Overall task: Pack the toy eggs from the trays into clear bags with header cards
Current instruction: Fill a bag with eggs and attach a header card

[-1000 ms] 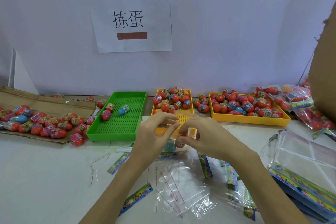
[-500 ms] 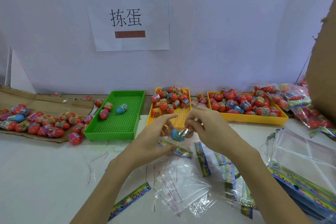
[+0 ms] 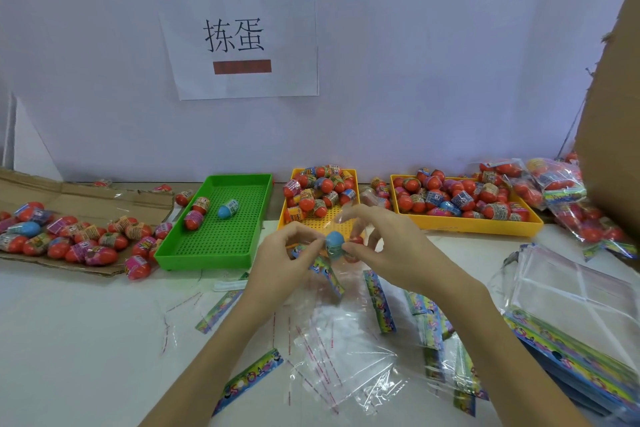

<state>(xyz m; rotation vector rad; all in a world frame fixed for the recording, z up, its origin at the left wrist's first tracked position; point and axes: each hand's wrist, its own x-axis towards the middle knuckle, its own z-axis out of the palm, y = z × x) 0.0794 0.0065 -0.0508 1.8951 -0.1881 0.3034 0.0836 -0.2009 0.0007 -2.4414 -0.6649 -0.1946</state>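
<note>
Just in front of the small yellow tray [image 3: 291, 215], the left hand [image 3: 280, 260] pinches a clear bag [image 3: 332, 253] while the right hand [image 3: 377, 246] grips its blue egg [image 3: 334, 241] (finished bags [image 3: 554, 184] right of it, trayfuls left).

Blue toy egg [image 3: 334, 242] and a red egg [image 3: 354, 243] sit side by side, held up off the table inside a clear bag [image 3: 341, 218] (film barely visible), its header card [image 3: 329, 272] hanging below. Green tray [image 3: 221, 243]: three eggs. Two yellow trays [image 3: 467, 226], [image 3: 322, 220]: heaped, mostly red. Empty bags [image 3: 346, 354] lie flat in front.
</note>
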